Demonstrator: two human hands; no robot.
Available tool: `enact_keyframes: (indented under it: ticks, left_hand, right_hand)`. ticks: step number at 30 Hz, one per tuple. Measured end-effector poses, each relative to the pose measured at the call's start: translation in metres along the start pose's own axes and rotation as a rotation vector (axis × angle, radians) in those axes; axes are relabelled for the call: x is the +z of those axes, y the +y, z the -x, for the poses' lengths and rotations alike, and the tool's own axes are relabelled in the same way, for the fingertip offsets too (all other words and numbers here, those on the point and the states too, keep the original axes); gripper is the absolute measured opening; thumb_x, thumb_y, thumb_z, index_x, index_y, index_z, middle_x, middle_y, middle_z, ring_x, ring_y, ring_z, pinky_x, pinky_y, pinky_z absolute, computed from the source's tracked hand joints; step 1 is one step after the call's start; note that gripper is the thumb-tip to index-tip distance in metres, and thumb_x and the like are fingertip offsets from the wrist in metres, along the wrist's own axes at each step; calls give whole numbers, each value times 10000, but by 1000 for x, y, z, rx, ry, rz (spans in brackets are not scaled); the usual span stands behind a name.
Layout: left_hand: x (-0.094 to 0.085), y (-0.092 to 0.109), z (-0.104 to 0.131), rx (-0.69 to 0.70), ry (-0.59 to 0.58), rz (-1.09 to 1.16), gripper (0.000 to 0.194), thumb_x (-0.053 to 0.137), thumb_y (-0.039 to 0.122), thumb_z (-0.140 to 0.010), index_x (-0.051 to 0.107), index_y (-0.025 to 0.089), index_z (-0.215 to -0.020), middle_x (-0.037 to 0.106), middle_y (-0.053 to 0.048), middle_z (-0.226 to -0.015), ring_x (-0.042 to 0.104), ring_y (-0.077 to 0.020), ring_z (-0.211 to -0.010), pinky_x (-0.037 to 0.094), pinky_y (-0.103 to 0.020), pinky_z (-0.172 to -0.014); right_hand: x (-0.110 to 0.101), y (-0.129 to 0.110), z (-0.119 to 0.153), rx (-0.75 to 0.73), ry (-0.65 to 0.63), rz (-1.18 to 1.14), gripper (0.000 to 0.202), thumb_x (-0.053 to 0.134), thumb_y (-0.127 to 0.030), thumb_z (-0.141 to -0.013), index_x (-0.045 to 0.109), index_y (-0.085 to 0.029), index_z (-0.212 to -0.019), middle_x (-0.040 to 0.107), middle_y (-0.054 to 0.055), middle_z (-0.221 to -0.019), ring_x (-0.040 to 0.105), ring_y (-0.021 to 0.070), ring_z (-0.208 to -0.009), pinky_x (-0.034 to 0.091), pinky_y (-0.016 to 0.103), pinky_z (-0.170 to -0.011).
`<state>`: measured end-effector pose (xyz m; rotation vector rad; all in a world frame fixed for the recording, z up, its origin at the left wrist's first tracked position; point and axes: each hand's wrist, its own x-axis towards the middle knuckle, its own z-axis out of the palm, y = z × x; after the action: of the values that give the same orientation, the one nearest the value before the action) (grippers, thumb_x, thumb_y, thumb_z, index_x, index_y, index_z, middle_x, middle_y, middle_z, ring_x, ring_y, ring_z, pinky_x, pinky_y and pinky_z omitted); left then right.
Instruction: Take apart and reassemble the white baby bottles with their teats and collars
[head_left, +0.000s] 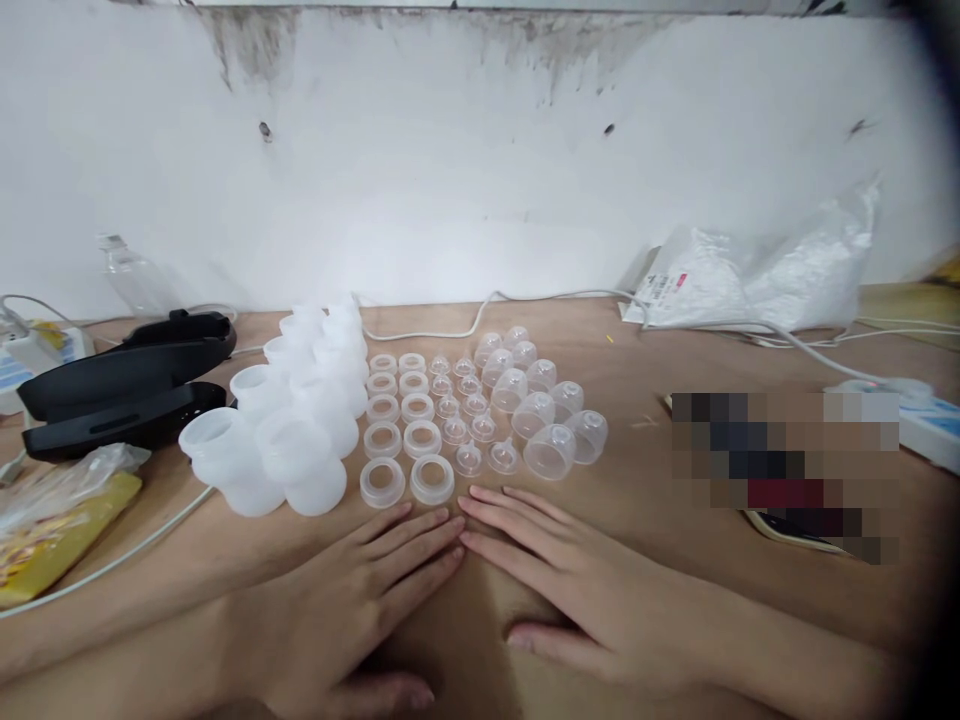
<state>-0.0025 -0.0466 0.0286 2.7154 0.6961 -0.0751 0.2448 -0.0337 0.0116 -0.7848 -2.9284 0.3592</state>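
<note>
My left hand (367,590) lies flat on the brown table, fingers stretched out and holding nothing. Opposite it, my right hand (555,570) also rests flat, its fingertips meeting those of the left. Just beyond my fingers stand two columns of translucent collar rings (382,482). To their right come two columns of clear bottle nipples (469,460). Farther right, several clear domed caps (550,452) stand or lean in two columns. On the left, frosted white baby bottles (300,450) with wide open mouths are grouped in rows running back toward the wall.
An open black case (127,385) and a yellow plastic packet (67,530) lie left. A clear bottle (135,275) and white plastic bags (750,275) stand by the wall (450,160). White cables (480,315) cross the back. A blurred-out item (787,470) lies right, near a power strip (930,435).
</note>
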Motion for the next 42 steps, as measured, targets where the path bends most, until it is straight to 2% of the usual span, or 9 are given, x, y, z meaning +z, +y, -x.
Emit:
enact_keyframes:
  ticks: [6, 16, 25, 28, 31, 33, 35, 38, 42]
  left_hand:
    - [2, -3, -1, 6, -31, 79, 724, 441, 417, -813, 60, 141, -1363, 49, -98, -1424, 72, -240, -1308, 107, -410, -1073]
    - [1, -2, -1, -8, -62, 22, 701, 389, 448, -829, 53, 142, -1363, 38, -92, -1427, 59, -227, -1311, 93, -395, -1072]
    - [1, -2, 0, 38, 33, -11, 730, 468, 421, -795, 125, 113, -1361, 150, -136, -1416, 149, -258, -1299, 179, -413, -1056]
    - [4, 0, -1, 24, 113, -66, 662, 499, 379, -781, 255, 101, -1330, 246, -145, -1397, 256, -259, -1270, 290, -388, -1015]
    - [9, -1, -10, -14, 324, -237, 462, 458, 250, -814, 401, 86, -1243, 360, -145, -1345, 336, -258, -1229, 346, -389, -972]
    - [14, -2, -18, -56, 470, -376, 397, 441, 193, -820, 452, 57, -1193, 440, -161, -1282, 378, -290, -1189, 354, -432, -945]
    - [19, -3, -24, -59, 548, -462, 349, 443, 185, -822, 498, 45, -1137, 536, -157, -1179, 464, -300, -1095, 383, -444, -892]
    - [24, -3, -26, 38, 605, -488, 253, 439, 151, -835, 553, 88, -1052, 631, -88, -1015, 545, -234, -950, 406, -383, -826]
    - [21, -2, -25, 37, 639, -503, 264, 451, 134, -834, 528, 105, -1085, 575, -94, -1130, 495, -237, -1035, 376, -376, -839]
  right_hand:
    - [0, 1, -1, -20, -26, 15, 585, 374, -438, -847, 291, -122, -1333, 263, 127, -1392, 195, 242, -1292, 243, 445, -1032]
    - [-2, 2, -4, -29, -19, 7, 590, 389, -450, -839, 332, -103, -1313, 277, 141, -1385, 214, 246, -1285, 246, 447, -1026]
    - [-2, 1, -4, -44, 24, 27, 566, 435, -435, -822, 380, -113, -1283, 330, 144, -1360, 272, 243, -1261, 288, 449, -999]
    - [0, 3, -6, 1, 185, 52, 448, 450, -373, -828, 457, -154, -1218, 447, 113, -1281, 364, 215, -1199, 340, 416, -957]
    - [-4, 9, -15, 103, 417, 200, 329, 443, -271, -835, 524, -139, -1126, 553, 108, -1125, 449, 216, -1075, 373, 395, -884]
    - [-9, 15, -25, 166, 482, 332, 296, 452, -260, -830, 549, -128, -1076, 580, 106, -1046, 476, 227, -995, 366, 400, -846]
    - [-14, 19, -37, 195, 455, 413, 272, 480, -279, -817, 572, -128, -1024, 592, 99, -998, 487, 231, -948, 355, 397, -825]
    - [-17, 24, -52, 203, 372, 437, 173, 507, -253, -804, 606, -142, -893, 616, 72, -894, 503, 214, -888, 345, 368, -792]
    - [-22, 20, -58, 216, 348, 396, 117, 509, -197, -805, 599, -164, -739, 620, 26, -747, 514, 184, -802, 335, 340, -745]
